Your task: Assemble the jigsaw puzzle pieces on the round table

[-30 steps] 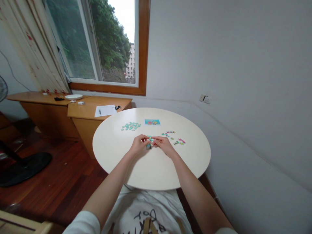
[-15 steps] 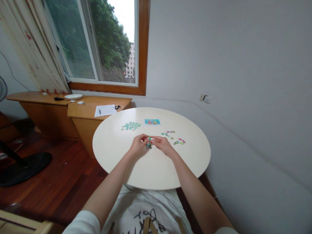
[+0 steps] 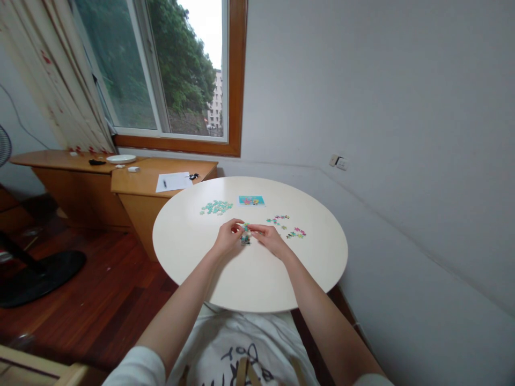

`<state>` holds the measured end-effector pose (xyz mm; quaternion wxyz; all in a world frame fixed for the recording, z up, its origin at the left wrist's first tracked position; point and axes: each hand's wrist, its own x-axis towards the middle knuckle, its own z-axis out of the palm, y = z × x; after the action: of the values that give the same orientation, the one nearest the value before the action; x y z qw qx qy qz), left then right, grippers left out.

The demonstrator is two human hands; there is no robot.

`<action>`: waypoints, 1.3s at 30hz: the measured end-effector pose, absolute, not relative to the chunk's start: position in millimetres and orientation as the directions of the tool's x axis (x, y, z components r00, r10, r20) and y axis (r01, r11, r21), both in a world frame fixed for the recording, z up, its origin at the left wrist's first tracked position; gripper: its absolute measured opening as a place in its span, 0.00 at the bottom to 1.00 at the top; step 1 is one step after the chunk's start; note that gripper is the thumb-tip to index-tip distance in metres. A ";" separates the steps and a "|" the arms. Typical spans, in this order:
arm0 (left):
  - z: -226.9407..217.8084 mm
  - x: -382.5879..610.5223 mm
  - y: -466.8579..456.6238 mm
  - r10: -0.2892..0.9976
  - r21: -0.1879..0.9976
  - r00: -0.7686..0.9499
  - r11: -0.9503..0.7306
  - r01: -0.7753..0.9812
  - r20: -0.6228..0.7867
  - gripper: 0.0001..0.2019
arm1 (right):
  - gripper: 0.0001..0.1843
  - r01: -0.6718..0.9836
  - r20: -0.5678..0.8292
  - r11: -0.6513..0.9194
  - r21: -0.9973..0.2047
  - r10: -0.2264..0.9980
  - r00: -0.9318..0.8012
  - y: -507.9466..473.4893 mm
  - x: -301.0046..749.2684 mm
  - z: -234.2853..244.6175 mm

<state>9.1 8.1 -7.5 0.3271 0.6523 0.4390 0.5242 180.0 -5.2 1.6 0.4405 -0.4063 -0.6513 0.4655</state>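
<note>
Over the middle of the round white table, my left hand and my right hand meet, fingers pinched on a small cluster of joined puzzle pieces held between them. A heap of pale green loose pieces lies to the far left of the hands. Mixed green and pink pieces are scattered just right of my right hand. A small picture card lies at the table's far side.
Two wooden cabinets stand left of the table, carrying a sheet of paper and a white plate. A fan base sits on the wooden floor at left. A grey wall runs close along the right.
Both hands stay together on the puzzle cluster; the fingers shifted slightly on it. Nothing else has moved.
</note>
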 end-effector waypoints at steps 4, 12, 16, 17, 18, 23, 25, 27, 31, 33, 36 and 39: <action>-9.9 10.1 8.7 0.923 0.897 0.080 -0.385 0.217 0.377 0.11 | 0.22 0.139 0.184 0.227 -0.964 0.946 -0.268 -4.7 180.0 1.0; -15.9 9.6 12.1 0.908 0.881 0.098 -0.418 0.223 0.407 0.11 | 0.23 0.113 0.157 0.193 -0.975 0.951 -0.268 -5.4 179.6 1.8; -16.2 9.6 12.1 0.908 0.875 0.097 -0.418 0.245 0.407 0.12 | 0.23 0.119 0.147 0.185 -0.975 0.950 -0.275 -6.1 179.5 2.2; -15.8 9.9 11.5 0.910 0.877 0.098 -0.415 0.243 0.403 0.12 | 0.23 0.115 0.150 0.188 -0.975 0.949 -0.276 -5.8 179.6 1.9; -15.2 10.2 10.9 0.912 0.880 0.101 -0.410 0.240 0.398 0.11 | 0.23 0.110 0.154 0.191 -0.976 0.949 -0.276 -5.4 179.6 1.5; -13.3 11.2 7.8 0.920 0.887 0.110 -0.392 0.245 0.376 0.11 | 0.21 0.097 0.168 0.196 -0.976 0.955 -0.246 -2.9 179.9 -1.1; -13.7 11.1 7.5 0.919 0.886 0.109 -0.395 0.245 0.379 0.11 | 0.21 0.097 0.165 0.193 -0.976 0.956 -0.242 -2.6 179.8 -1.5; -14.4 10.9 7.8 0.916 0.884 0.117 -0.401 0.241 0.383 0.11 | 0.21 0.099 0.161 0.191 -0.977 0.955 -0.248 -2.8 179.7 -1.5; -15.3 10.8 8.7 0.907 0.874 0.143 -0.419 0.245 0.395 0.12 | 0.20 0.107 0.162 0.196 -0.975 0.950 -0.265 -1.9 179.6 -2.9; -15.4 11.1 8.9 0.904 0.866 0.146 -0.427 0.260 0.402 0.12 | 0.20 0.106 0.173 0.205 -0.973 0.952 -0.254 0.5 179.9 -5.1; -15.0 11.3 8.8 0.905 0.860 0.135 -0.425 0.283 0.403 0.11 | 0.20 0.101 0.195 0.216 -0.971 0.962 -0.191 6.4 181.1 -9.7; -14.0 10.9 8.7 0.912 0.860 0.110 -0.410 0.302 0.396 0.10 | 0.18 0.095 0.212 0.223 -0.970 0.970 -0.120 11.6 182.4 -13.9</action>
<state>10.9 8.7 -14.0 0.3079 0.6786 0.4473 0.4946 182.4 11.6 -13.9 0.4962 -0.4404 -0.6046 0.4408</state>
